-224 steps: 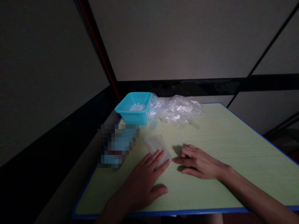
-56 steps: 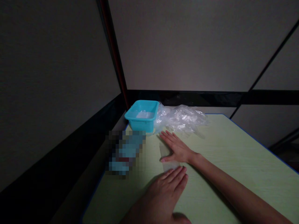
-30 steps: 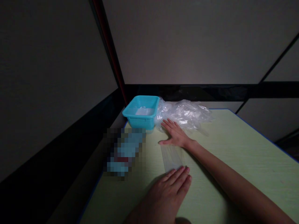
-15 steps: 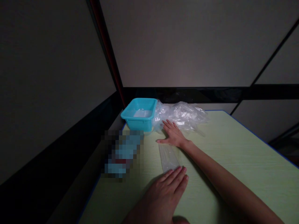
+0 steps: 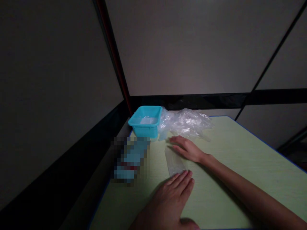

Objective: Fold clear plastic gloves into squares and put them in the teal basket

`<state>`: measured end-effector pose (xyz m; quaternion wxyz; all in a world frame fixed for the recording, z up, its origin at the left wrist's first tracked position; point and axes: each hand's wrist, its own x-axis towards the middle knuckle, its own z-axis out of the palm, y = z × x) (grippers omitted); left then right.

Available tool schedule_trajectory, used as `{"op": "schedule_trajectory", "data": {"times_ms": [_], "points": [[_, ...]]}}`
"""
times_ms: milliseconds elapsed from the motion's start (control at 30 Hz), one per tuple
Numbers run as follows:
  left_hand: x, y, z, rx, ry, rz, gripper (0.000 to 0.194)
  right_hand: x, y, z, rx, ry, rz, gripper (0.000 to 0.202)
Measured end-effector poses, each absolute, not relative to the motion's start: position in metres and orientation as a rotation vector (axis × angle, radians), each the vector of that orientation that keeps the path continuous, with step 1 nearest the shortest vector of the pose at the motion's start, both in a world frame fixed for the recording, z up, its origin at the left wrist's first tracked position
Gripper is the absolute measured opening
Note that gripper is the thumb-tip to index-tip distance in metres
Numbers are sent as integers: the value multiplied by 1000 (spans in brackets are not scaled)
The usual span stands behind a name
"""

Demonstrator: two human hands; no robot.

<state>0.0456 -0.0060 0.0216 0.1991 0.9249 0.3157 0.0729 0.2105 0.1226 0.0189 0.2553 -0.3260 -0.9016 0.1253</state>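
Note:
A small clear plastic bag (image 5: 174, 161) lies flat on the pale green table (image 5: 235, 150). Across its near edge rests my left hand (image 5: 170, 198), palm down with the fingers stretched out. My right hand (image 5: 188, 148) hovers or rests at the bag's far right corner, fingers extended and loosely bent, with nothing visibly held. Whether its fingertips touch the bag cannot be made out. Just beyond that hand lies a crumpled heap of clear plastic bags (image 5: 189, 119).
At the back left stands a turquoise plastic basin (image 5: 145, 131) with something white inside. A blurred-out bluish object (image 5: 133, 159) lies along the left edge of the table. Walls (image 5: 182, 48) close in behind and to the left.
My right hand has drawn back from the bag's far end toward the right, its spread fingers coming closer together. My left hand stays on the near edge. The view has shifted slightly.

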Motion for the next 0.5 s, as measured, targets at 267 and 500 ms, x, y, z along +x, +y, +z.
{"op": "schedule_trajectory", "data": {"times_ms": [267,500], "points": [[44,-7,20,2544,898,249,86,229,84,23,-560,-2537,776,37],[48,-6,26,2529,945,135,84,221,80,26,-542,-2740,687,37]]}}
